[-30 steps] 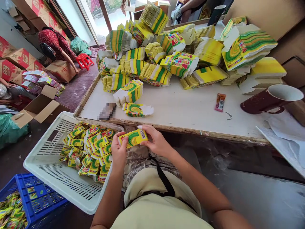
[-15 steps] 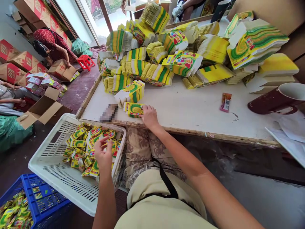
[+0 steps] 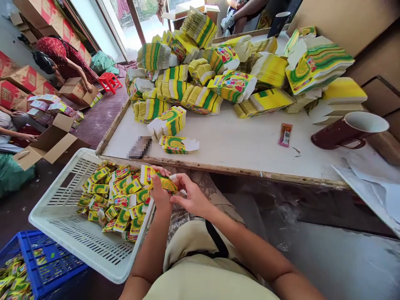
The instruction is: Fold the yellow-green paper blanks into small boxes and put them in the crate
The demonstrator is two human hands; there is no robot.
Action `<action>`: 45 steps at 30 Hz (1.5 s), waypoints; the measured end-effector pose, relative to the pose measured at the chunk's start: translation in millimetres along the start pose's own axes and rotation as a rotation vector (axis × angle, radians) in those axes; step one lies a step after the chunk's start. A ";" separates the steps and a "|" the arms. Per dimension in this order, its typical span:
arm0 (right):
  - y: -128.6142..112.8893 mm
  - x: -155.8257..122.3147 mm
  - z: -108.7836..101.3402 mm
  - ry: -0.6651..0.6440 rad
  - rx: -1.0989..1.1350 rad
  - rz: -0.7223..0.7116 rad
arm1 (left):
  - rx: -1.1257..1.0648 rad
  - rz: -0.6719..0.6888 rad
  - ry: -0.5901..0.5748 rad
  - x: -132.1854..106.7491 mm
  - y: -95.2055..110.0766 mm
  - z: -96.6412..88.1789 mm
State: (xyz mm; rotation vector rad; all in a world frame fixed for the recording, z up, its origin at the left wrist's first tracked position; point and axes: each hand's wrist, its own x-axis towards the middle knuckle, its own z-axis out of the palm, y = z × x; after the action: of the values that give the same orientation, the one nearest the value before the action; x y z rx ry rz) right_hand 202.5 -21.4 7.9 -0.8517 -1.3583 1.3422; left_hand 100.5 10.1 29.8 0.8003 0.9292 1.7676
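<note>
Over the near edge of the white crate [image 3: 40, 216], my left hand [image 3: 161, 198] is wrapped round a small yellow-and-green carton [image 3: 167, 183]. My right hand [image 3: 195, 198] has its thumb and fingers closed at the carton's right end; a small white piece shows at one fingertip, and I cannot tell if it is a flap or a wrap. Several similar yellow cartons [image 3: 121, 202] lie jumbled in the crate. On the table, a few flat cartons [image 3: 176, 144] with white flaps rest near the front edge, with a bundle of flat cartons [image 3: 170, 121] behind them.
Bundles of flat cartons [image 3: 178, 89] are heaped across the white table [image 3: 243, 146]. To the right are a small pink packet [image 3: 285, 134] and a dark red mug [image 3: 334, 135]. A blue crate [image 3: 53, 262] stands lower left. Two people work at left beside an open cardboard box [image 3: 53, 141].
My right hand has come off the flat cartons on the table toward me. Both hands have met at a carton by the white crate's edge, where my left hand was open before.
</note>
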 end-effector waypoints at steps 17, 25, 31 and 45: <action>-14.5 -2.4 -65.0 0.055 -0.948 -0.666 | 0.778 -0.157 -0.744 13.8 48.3 -48.1; 0.9 -4.8 -33.2 0.293 -0.112 -0.065 | 1.102 0.157 -0.662 -17.7 14.8 -30.4; 10.7 -3.2 -34.3 -0.158 0.350 0.279 | 1.042 0.441 -0.806 -23.9 12.8 -31.4; 14.4 -9.9 -48.1 0.200 -0.552 -0.276 | 0.950 -0.102 -0.200 -10.6 0.0 -44.4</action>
State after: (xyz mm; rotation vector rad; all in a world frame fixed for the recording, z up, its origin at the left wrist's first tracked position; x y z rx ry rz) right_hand 248.6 -15.8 -13.6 -1.0794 -1.6414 0.6537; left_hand 67.0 -10.4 6.5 1.4479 1.6539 1.0669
